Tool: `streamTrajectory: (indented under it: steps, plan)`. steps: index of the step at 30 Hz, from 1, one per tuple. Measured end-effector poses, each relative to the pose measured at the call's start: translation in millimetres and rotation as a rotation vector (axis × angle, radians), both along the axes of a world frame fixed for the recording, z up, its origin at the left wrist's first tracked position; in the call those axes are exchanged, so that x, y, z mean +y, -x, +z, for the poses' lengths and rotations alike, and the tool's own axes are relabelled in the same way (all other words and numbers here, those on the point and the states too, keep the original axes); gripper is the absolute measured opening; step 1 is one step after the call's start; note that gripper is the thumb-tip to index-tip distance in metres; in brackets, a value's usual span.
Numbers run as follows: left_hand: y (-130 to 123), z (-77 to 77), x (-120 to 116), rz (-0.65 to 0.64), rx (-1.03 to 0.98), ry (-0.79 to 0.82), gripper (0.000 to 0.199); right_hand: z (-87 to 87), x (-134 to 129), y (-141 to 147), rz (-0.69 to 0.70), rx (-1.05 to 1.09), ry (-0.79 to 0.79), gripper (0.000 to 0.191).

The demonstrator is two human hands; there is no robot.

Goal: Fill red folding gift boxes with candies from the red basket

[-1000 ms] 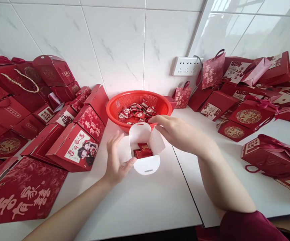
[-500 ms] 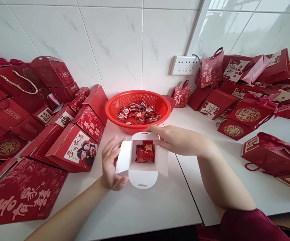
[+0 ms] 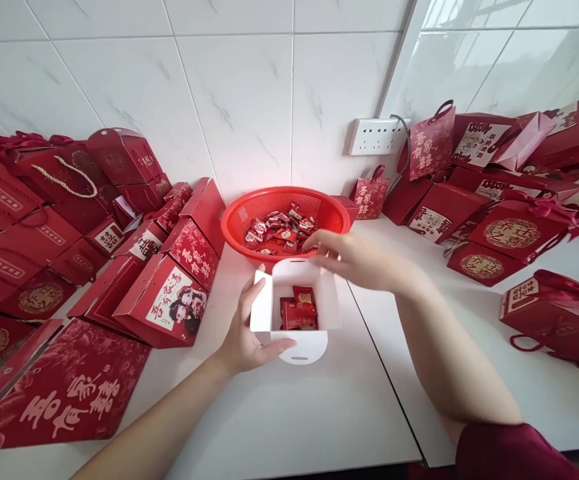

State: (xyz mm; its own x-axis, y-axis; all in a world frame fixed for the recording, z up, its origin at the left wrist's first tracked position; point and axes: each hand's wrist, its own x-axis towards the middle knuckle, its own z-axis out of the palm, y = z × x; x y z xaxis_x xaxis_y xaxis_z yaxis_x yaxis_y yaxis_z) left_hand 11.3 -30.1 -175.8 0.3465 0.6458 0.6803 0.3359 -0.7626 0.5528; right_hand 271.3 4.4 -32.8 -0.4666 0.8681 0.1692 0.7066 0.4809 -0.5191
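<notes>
An open gift box (image 3: 329, 300) with a white inside stands at the middle of the table, its flaps folded outward. Red-wrapped candies (image 3: 298, 312) lie at its bottom. My left hand (image 3: 247, 333) grips the box from the left, fingers along the side flap and thumb across the front. Above the box's far right corner hovers my right hand (image 3: 352, 260), fingers loosely bent and apart, with nothing visible in them. Its fingertips are over the near right rim of a red plastic basket (image 3: 239, 208), which holds several wrapped candies (image 3: 282, 230).
Red gift boxes (image 3: 169, 303) and bags crowd the left side, with a large red bag (image 3: 69, 393) lying near the front. More red boxes (image 3: 509, 230) are heaped on the right. Behind is a tiled wall with a power socket (image 3: 377, 137). A seam (image 3: 384, 363) crosses the white table.
My left hand has closed on the box's left side. My right hand has lifted off the right flap and moved towards the basket. The view has shifted slightly.
</notes>
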Motion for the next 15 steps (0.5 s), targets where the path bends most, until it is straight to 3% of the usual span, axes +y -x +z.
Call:
streamTrajectory:
  steps: [2, 4, 6, 8, 11, 15]
  plan:
    - [1.6, -9.0, 0.9, -0.012, -0.043, 0.05, 0.111, 1.2, 25.0, 4.3, -0.083, 0.101, -0.025, 0.022]
    - [2.9, -16.7, 1.0, -0.011, -0.069, 0.037, 0.112, -1.1, 55.1, 16.3, -0.099, 0.068, 0.015, 0.029]
    - [4.0, -21.2, 0.0, -0.032, -0.06, 0.009, 0.109, -6.8, 84.3, 34.1, -0.009, -0.251, 0.19, 0.031]
    - [4.6, -22.2, -2.1, -0.08, -0.039, 0.026, 0.108, -14.4, 108.3, 53.0, 0.07, -0.405, 0.336, 0.019]
    - [3.6, -18.7, -5.0, -0.153, -0.045, 0.183, 0.117, -25.6, 131.5, 73.2, 0.124, -0.532, 0.471, 0.005]
    - [-0.5, -9.4, -3.4, -0.279, -0.009, 0.502, 0.102, -35.0, 143.5, 79.8, 0.127, -0.604, 0.488, 0.022]
